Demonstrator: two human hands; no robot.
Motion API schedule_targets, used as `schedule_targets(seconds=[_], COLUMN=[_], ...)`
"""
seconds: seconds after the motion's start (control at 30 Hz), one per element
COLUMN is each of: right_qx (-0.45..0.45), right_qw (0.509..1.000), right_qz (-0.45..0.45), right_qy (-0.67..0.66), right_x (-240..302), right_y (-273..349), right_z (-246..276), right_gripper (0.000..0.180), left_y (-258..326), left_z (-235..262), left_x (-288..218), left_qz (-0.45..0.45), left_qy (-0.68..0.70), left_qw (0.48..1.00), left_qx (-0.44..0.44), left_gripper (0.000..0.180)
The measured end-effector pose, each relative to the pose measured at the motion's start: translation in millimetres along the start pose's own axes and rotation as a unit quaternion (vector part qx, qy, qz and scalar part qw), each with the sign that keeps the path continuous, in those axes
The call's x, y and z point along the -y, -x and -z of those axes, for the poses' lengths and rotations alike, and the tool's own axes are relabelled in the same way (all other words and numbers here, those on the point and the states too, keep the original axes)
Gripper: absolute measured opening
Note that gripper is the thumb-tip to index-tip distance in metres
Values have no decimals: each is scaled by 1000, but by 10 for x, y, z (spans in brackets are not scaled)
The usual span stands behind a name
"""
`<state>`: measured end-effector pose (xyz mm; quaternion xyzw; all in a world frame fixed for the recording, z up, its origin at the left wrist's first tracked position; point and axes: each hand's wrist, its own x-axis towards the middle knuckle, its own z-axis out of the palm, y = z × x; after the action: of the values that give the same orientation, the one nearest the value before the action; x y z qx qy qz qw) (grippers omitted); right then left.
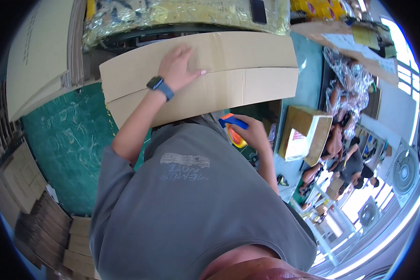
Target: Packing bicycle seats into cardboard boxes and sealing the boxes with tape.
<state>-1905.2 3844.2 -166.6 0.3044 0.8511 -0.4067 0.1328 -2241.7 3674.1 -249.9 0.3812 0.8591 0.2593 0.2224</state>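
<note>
We see our left hand [178, 65] lying flat on a big brown cardboard box [247, 70], with the fingers spread out and pressing down on its top flaps. A dark watch [159, 87] sits on that wrist. The box lies far from us, on the green counter [65, 140]. Our right hand [253, 133] is nearer, just below the near edge of the box. Its grip is wrapped around an orange and blue tape tool [233, 128]. To the right stands a smaller open box [305, 133]. Flat cardboard sheets [32, 60] lean at the far left. More flat pieces [37, 224] are piled at the near left. People [345, 158] sit further off on the right.
</note>
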Motion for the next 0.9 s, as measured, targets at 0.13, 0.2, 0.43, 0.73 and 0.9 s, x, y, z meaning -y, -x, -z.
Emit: schedule_targets(seconds=[0.13,0.2,0.43,0.73,0.9], right_qx=[-94,-123,74,179,240], right_qw=[966,900,845,782,775], right_qz=[215,409,528,550,494], right_qy=[-106,-85,25,232,314], right_x=[1060,1283,2372,2834,2957], right_y=[292,127,-388,-1631,-1846], right_z=[734,572,37,-1096,-1388], right_gripper=[55,62,67,50,43], left_y=[1148,1601,2386,2426,2448], left_z=[584,775,984,473,-466], left_x=[-427,-903,-668,2317,3006], left_qz=[30,-37,-8,204,446], left_qy=[566,605,774,597,413], left_qw=[805,792,597,559,761], left_qx=[179,80,-208,-538,-226], left_gripper=[78,79,89,48,69])
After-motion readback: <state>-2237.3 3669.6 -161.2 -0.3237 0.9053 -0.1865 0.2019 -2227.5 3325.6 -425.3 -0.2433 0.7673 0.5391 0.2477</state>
